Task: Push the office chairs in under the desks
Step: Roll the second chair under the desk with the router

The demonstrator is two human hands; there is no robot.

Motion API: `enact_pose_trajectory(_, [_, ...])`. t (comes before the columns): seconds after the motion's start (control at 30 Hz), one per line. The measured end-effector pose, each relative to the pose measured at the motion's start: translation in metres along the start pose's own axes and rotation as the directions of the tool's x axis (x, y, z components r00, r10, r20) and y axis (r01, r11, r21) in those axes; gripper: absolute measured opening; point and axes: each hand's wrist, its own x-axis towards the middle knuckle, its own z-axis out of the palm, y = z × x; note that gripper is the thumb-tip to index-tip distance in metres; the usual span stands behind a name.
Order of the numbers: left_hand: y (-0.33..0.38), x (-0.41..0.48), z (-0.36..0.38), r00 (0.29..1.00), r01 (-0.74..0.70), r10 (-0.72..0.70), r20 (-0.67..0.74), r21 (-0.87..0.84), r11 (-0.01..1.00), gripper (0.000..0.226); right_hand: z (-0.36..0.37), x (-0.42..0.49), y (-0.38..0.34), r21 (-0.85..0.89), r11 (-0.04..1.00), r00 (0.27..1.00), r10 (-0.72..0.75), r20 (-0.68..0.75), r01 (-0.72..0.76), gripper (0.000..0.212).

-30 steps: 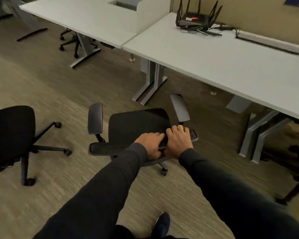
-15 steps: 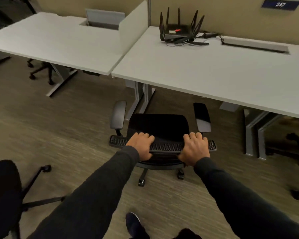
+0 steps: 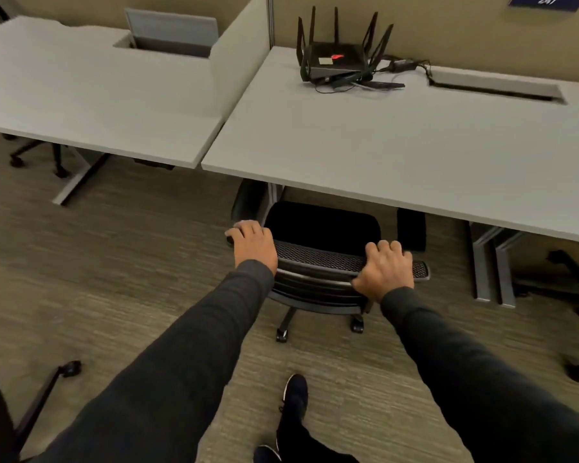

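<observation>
A black office chair (image 3: 321, 225) with a mesh backrest stands partly under the right white desk (image 3: 398, 152). Its seat front and both armrests are beneath the desk edge. My left hand (image 3: 253, 243) grips the left end of the backrest's top rim. My right hand (image 3: 386, 272) grips the right end of the same rim. Chair wheels show on the carpet below the backrest.
A second white desk (image 3: 91, 95) adjoins on the left, with another chair's base (image 3: 36, 155) under it. A black router (image 3: 336, 60) with cables sits on the right desk. Another chair (image 3: 0, 419) is at bottom left and a chair base (image 3: 575, 312) at far right. Grey desk legs (image 3: 492, 265) stand right of my chair.
The chair has rolled forward from open floor until its seat and armrests went beneath the right desk. My hands have spread from the middle of the backrest to its two ends.
</observation>
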Motion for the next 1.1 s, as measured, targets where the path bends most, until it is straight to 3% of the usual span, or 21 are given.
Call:
enact_pose_trajectory(0.1, [0.004,0.027,-0.006,0.998,0.055,-0.055,0.036,0.002,0.998,0.049,-0.002,0.029,-0.003,0.005,0.999,0.999,0.04,0.024,-0.04,0.06])
enact_pose_trajectory(0.3, [0.008,0.079,-0.025,0.999,0.013,-0.012,0.04,-0.019,1.0,0.066,-0.01,0.081,0.005,0.018,0.998,0.997,0.062,0.048,-0.063,0.061])
enact_pose_trajectory(0.57, [0.019,0.115,-0.038,1.0,0.005,-0.005,0.027,-0.003,1.0,0.053,-0.012,0.123,0.018,0.006,0.998,0.995,0.07,0.073,-0.07,0.066])
enact_pose_trajectory(0.73, [0.019,0.131,-0.045,0.998,-0.001,0.003,0.061,-0.033,0.999,0.057,-0.014,0.141,0.019,-0.011,0.997,0.994,0.075,0.078,-0.074,0.066])
enact_pose_trajectory(0.9, [0.0,0.134,-0.034,0.991,-0.13,0.134,0.013,-0.18,0.975,0.096,-0.018,0.153,0.016,-0.048,0.994,0.988,0.107,0.108,-0.102,0.066])
enact_pose_trajectory(1.1, [-0.04,0.103,0.006,0.959,-0.283,0.266,-0.1,-0.292,0.913,0.102,-0.026,0.154,-0.003,-0.134,0.973,0.959,0.209,0.191,-0.186,0.062])
